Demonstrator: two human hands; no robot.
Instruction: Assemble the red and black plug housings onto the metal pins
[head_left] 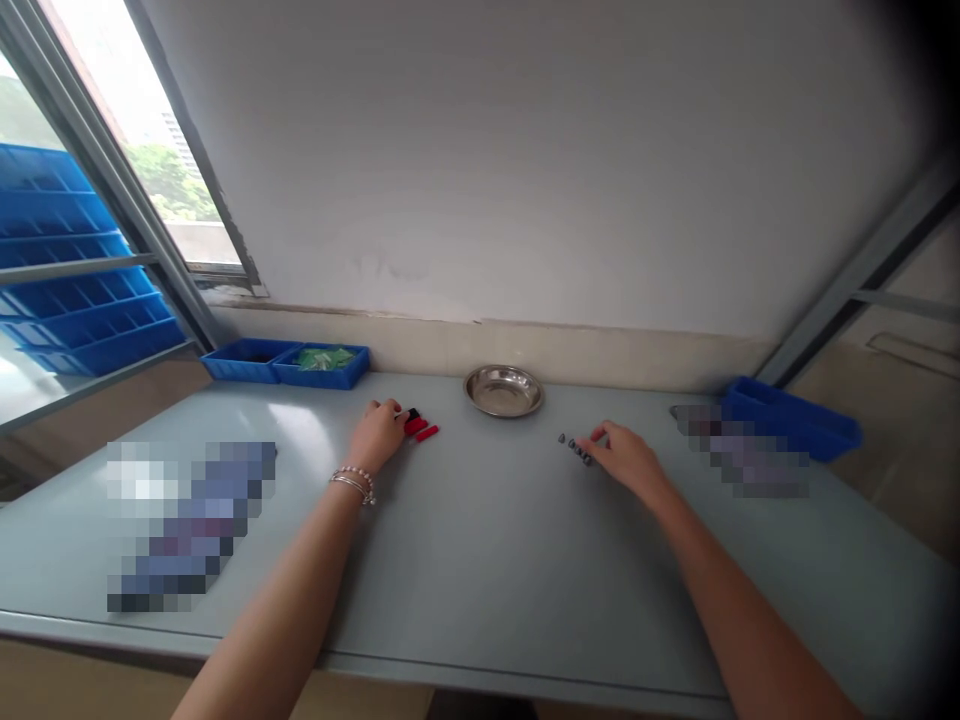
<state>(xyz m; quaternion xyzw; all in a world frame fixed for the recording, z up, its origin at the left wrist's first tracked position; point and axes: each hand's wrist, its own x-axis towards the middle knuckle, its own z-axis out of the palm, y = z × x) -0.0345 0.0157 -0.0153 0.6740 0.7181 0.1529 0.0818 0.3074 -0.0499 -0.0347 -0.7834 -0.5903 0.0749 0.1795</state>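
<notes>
Red pieces (pixel 427 433) at left hand (pixel 379 435); small dark parts (pixel 573 445) at right hand (pixel 627 459).

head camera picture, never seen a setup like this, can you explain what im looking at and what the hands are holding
There is no machine here: a person works with two bare hands, seen from a camera worn on their head, looking forward and down. On the grey table, the left hand is at some red pieces and a black one; the right hand is at a short row of small dark pieces. Whether either hand grips anything is too small to tell. Between and beyond the hands sits a round metal dish. Blue trays stand at the back left, one holding green packets.
</notes>
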